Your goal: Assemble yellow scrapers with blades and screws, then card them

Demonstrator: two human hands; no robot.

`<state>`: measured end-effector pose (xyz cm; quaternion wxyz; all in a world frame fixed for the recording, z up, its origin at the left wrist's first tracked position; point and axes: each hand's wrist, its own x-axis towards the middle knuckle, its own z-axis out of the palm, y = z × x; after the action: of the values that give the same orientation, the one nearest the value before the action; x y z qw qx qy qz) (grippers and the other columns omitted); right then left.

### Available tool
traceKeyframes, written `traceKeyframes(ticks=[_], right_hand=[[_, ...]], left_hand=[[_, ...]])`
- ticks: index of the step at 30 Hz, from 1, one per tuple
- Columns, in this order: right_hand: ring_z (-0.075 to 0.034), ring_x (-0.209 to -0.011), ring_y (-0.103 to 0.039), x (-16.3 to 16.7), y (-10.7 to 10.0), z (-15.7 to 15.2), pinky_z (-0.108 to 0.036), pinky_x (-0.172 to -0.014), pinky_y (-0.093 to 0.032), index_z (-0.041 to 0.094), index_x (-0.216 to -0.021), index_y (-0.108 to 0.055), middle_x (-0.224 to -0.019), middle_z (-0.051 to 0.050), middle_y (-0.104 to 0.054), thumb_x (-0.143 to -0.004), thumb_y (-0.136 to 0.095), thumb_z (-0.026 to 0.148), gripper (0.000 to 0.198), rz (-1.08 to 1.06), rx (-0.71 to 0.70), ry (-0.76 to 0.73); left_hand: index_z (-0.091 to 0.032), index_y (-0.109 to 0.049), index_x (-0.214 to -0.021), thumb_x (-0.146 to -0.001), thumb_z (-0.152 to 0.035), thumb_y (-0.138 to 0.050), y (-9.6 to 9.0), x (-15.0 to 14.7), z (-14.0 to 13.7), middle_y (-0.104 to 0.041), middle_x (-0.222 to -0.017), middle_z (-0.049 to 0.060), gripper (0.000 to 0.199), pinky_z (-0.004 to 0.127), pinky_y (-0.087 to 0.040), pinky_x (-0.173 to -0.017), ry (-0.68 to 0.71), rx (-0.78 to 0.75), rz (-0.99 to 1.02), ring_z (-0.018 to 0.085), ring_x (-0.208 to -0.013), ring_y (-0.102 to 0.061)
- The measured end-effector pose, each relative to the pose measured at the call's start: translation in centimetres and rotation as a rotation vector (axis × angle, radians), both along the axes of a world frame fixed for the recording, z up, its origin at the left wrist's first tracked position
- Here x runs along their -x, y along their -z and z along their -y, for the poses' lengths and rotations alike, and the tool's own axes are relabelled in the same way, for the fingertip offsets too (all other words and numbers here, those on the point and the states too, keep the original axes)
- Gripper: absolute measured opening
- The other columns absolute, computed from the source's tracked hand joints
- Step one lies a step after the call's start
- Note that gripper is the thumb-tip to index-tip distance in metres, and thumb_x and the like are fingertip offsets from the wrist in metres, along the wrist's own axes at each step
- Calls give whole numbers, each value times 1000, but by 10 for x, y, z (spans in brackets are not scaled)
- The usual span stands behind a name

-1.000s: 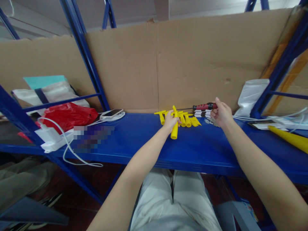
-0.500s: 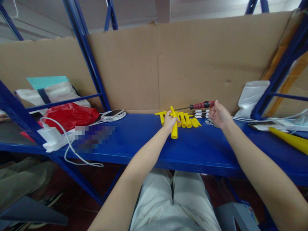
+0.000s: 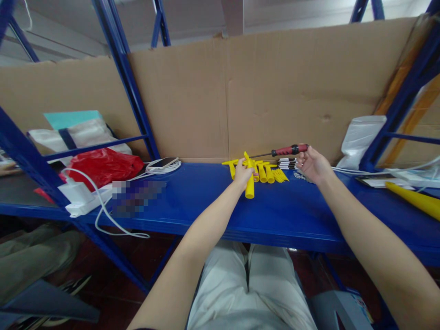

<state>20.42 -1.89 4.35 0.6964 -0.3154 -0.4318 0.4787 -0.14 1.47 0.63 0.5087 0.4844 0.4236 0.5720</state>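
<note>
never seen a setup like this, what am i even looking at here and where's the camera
There's no machine: these are a person's own bare hands, seen by a camera worn on the head, looking forward and down. The left hand holds a yellow piece. The right hand holds a screwdriver by its handle end, shaft toward the piece's top; I can't tell whether it touches. More yellow parts lie on the blue shelf, with a phone farther left.
</note>
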Motion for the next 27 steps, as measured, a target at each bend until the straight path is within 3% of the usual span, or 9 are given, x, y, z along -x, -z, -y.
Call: traceKeyframes(ticks=[9, 14, 19, 23, 27], right_hand=[[-6, -42, -42, -1, 2, -5, -18, -41, -39, 22, -70, -46, -52, 7, -47, -71, -74, 45, 36, -22, 5, 74], [-7, -38, -36, -2, 0, -4, -20, -37, -35, 21, -62, -42, -45, 6, -39, -76, -67, 47, 39, -24, 75, 56], [-8, -37, -33, 2, -1, 1, -20, -36, -30, 23, -70, -52, -42, 7, -33, -76, -64, 55, 35, 1, 62, 54], [-8, -39, -35, 6, -4, 5, -20, -38, -32, 23, -77, -55, -45, 7, -37, -81, -60, 53, 30, -32, 54, 53], [-8, -42, -40, 7, -6, 6, -21, -40, -36, 22, -72, -50, -51, 5, -46, -83, -60, 46, 28, -68, 52, 46]], left_hand=[[-26, -40, -129, -66, 1, -52, -2, 0, 1, -66, -99, 4, 69, 17, -44, -42, -4, 19, 17, 14, -62, -67], [-25, -40, -127, -66, 3, -49, -3, -1, 4, -65, -101, 4, 67, 16, -41, -40, 20, 4, 8, 13, -62, -66], [-24, -40, -126, -65, 4, -48, -3, -1, 4, -65, -101, 5, 68, 16, -42, -41, 31, -3, 4, 14, -64, -67], [-26, -40, -126, -66, 3, -49, -2, -1, 3, -65, -103, 4, 68, 16, -44, -43, 21, 5, -4, 13, -66, -67], [-25, -41, -126, -67, 2, -50, -2, -1, 2, -65, -104, 5, 66, 17, -45, -43, 15, 8, -15, 13, -63, -67]])
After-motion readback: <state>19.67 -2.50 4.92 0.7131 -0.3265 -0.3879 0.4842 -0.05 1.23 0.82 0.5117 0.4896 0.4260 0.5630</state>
